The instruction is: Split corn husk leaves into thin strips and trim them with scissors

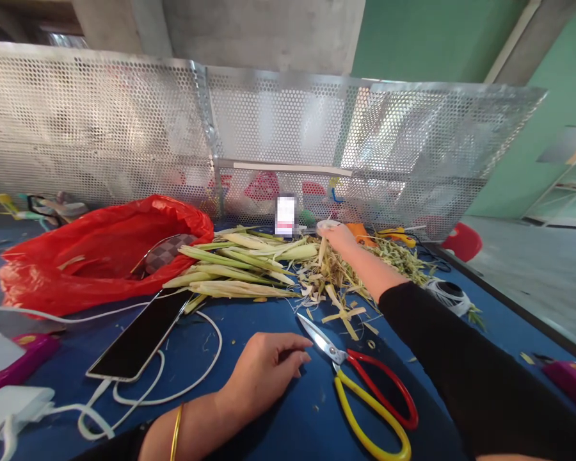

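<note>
My left hand (264, 368) rests on the blue table (278, 422) with its fingers loosely curled and nothing in it, just left of the tips of red-and-yellow scissors (365, 390). My right hand (338, 238) reaches far forward over a heap of pale leaf scraps (331, 275); its fingers pinch a pale strip that hangs down. Beyond its fingertips sits a small white round thing (327, 225). Several long pale green stalks (235, 266) lie in a bundle left of the right hand.
A red plastic bag (91, 256) lies at the left. A phone (141, 336) on a white cable (182, 384) lies beside it. A perforated metal screen (249, 128) closes the far side. A tape roll (448, 294) sits at the right, pink items at both edges.
</note>
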### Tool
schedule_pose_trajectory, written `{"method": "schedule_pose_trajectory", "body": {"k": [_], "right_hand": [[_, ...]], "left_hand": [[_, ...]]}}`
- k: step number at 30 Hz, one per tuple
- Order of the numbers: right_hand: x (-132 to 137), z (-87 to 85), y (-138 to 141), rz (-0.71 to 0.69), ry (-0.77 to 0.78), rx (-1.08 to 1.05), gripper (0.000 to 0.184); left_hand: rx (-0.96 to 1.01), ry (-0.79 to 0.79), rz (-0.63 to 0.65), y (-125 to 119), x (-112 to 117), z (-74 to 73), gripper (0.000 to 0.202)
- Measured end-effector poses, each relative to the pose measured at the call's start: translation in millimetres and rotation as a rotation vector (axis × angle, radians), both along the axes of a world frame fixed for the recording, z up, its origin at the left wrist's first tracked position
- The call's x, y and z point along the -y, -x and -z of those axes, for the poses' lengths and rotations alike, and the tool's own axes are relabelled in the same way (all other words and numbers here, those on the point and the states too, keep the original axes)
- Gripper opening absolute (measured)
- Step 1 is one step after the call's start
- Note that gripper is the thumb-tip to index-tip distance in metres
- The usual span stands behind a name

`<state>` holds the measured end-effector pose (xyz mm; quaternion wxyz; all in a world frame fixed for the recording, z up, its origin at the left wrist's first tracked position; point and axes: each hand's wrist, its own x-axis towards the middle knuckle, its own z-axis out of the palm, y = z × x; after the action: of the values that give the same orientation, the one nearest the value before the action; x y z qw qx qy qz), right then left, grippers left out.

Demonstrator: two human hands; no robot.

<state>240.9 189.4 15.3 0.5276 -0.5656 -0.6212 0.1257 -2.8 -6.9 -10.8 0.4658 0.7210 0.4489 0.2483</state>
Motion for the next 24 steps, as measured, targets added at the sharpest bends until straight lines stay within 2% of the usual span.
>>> {"method": "schedule_pose_trajectory", "body": {"k": [4, 8, 11, 13, 15, 18, 20, 22, 24], "right_hand": [[31.1, -15.5, 7.8, 0.059, -0.095, -0.127, 0.021], [90.4, -35.0, 23.9, -0.004, -0.149, -0.263, 0.023], [146.0, -42.9, 39.3, -0.177, -0.028, -0.560, 0.015], [179.3, -42.4, 49.9, -0.243, 0.059, -0.604, 0.014], [204.3, -37.3, 58.8, -0.247, 0.107, -0.608, 0.019], [223.7, -24.9, 65.7, -0.241, 0.131, -0.609, 0.027], [228.0, -17.0, 65.3, -0.225, 0.122, -0.635, 0.031], [229.3, -11.7, 62.4, -0.202, 0.110, -0.651, 0.032], [229.6, -9.0, 59.0, -0.192, 0.116, -0.645, 0.033]], "left_hand": [[0.052, 0.023, -0.033, 1.6, -2.1, -1.2, 0.030], [0.169, -0.008, -0.129, 3.3, -9.2, -2.8, 0.029], [0.299, -0.006, -0.216, 0.0, -13.7, -14.0, 0.033], [0.388, 0.034, -0.226, -6.7, -12.9, -25.6, 0.035], [0.444, 0.104, -0.167, -17.0, -8.4, -36.5, 0.035], [0.505, 0.220, -0.082, -33.5, 1.8, -44.3, 0.031], [0.534, 0.294, -0.100, -40.6, 7.2, -43.0, 0.030], [0.563, 0.325, -0.155, -42.9, 9.8, -39.0, 0.030], [0.587, 0.343, -0.157, -41.4, 10.3, -34.8, 0.030]]}}
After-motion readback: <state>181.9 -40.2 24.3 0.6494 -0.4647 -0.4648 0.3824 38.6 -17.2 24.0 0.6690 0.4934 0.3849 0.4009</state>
